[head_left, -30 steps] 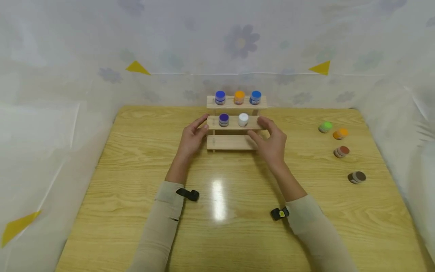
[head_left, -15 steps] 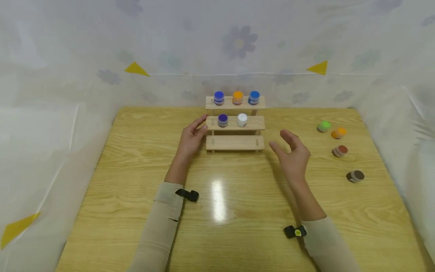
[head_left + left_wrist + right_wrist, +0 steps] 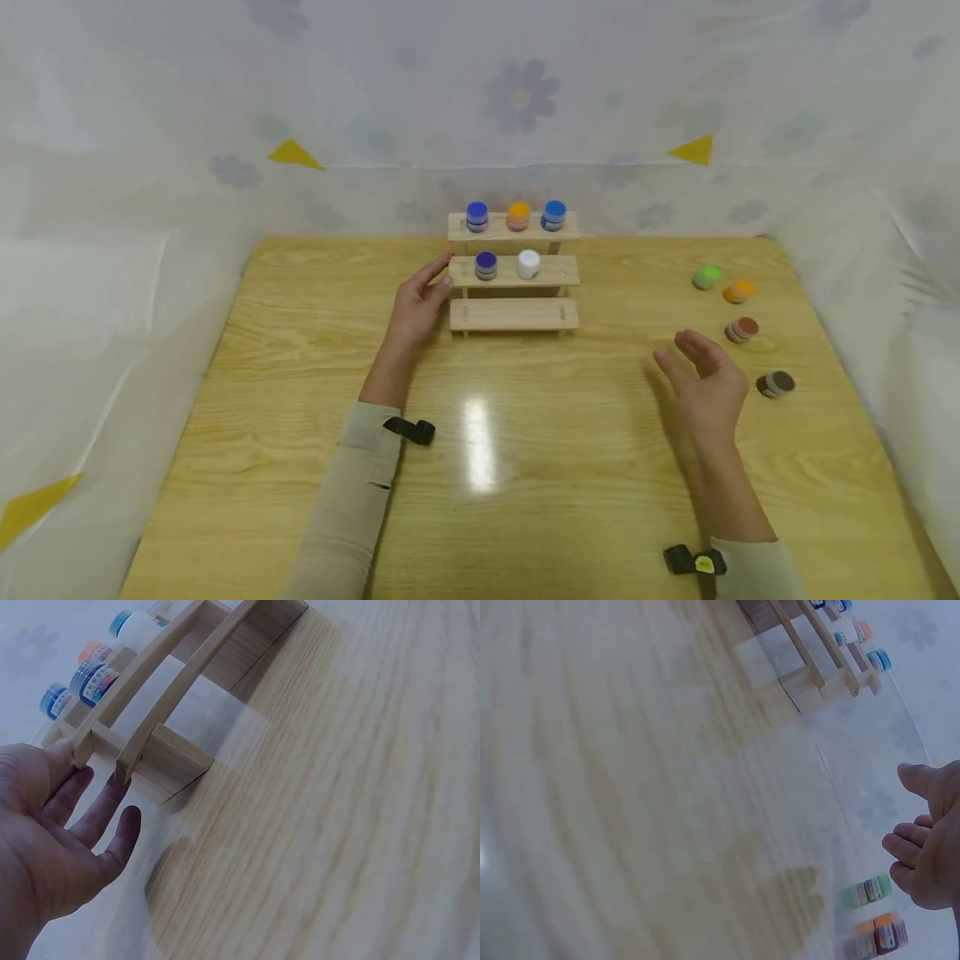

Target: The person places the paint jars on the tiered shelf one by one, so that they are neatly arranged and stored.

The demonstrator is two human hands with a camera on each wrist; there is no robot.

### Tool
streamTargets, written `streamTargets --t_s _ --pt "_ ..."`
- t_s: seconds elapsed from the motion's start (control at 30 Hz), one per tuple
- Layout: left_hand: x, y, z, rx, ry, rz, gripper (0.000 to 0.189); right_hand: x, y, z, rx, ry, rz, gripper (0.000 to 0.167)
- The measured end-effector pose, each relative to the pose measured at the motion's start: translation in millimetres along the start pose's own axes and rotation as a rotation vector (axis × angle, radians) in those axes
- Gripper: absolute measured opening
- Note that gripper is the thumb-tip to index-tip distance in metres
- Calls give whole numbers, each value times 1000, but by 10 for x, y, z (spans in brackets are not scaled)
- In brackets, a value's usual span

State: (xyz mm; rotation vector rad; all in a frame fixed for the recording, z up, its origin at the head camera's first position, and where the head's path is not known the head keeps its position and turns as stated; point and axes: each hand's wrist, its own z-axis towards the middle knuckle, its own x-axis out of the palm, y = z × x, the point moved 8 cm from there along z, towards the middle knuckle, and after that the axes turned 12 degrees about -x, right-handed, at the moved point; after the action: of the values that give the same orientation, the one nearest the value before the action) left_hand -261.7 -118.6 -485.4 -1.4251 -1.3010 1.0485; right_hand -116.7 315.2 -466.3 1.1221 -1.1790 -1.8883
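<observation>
A three-step wooden shelf rack stands at the back middle of the table. Its top step bears a violet-blue jar, an orange jar and a blue jar; on the middle step are a dark purple jar and a white jar. My left hand touches the rack's left end, its fingertips loosely spread by the lower steps. My right hand hovers right of the rack with nothing in it, thumb and fingers apart, nearest to a reddish-brown jar and a dark brown jar.
A green jar and another orange jar also stand on the right side of the wooden table. Behind the rack hangs a floral plastic sheet, which also encloses both sides.
My right hand has left the rack's right end and moved right and nearer to me, toward the loose jars. My left hand has stayed at the rack's left end.
</observation>
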Motion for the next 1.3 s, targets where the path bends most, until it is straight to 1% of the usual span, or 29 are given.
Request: streamTargets --t_s 0.1,0.2,0.37,0.47,0.6,0.67,0.8,0.83,0.9,0.93,1.03,1.1,1.23,1.3 --pt "-27 7 3 -10 -11 -18 46 -138 -65 -11 7 -26 -38 55" --pt "-21 6 2 -11 -5 -18 46 -317 -145 -23 24 -64 -77 54" --pt "14 -4 16 8 12 -11 48 -636 -317 -83 114 -127 -89 52" --pt "23 -4 18 6 15 -13 49 -781 -373 -130 124 -152 -86 50" --pt "19 7 21 -24 18 -25 48 -935 -424 -188 138 -180 -54 49" --pt "16 7 17 -42 18 -33 48 -1005 -445 -208 151 -205 -20 47" --pt "27 -50 -47 -81 14 -44 48 -1138 -482 -227 182 -243 -3 43" --pt "34 -78 -78 -87 14 -39 48 -1170 -508 -236 208 -255 19 42" --pt "49 -137 -129 -88 14 -28 48 -1242 -542 -249 241 -256 -16 41" --pt "57 -161 -146 -85 16 -26 48 -1283 -571 -260 268 -269 -6 40" --pt "70 -182 -158 -72 21 -15 48 -1404 -640 -277 328 -305 11 39" --pt "67 -166 -143 -72 22 -15 48 -1474 -670 -263 338 -321 3 42" --pt "46 -149 -122 -63 21 -15 48 -1524 -707 -162 302 -279 -67 52" --pt "31 -106 -85 -57 22 -24 48 -1515 -741 -111 291 -258 -53 57"
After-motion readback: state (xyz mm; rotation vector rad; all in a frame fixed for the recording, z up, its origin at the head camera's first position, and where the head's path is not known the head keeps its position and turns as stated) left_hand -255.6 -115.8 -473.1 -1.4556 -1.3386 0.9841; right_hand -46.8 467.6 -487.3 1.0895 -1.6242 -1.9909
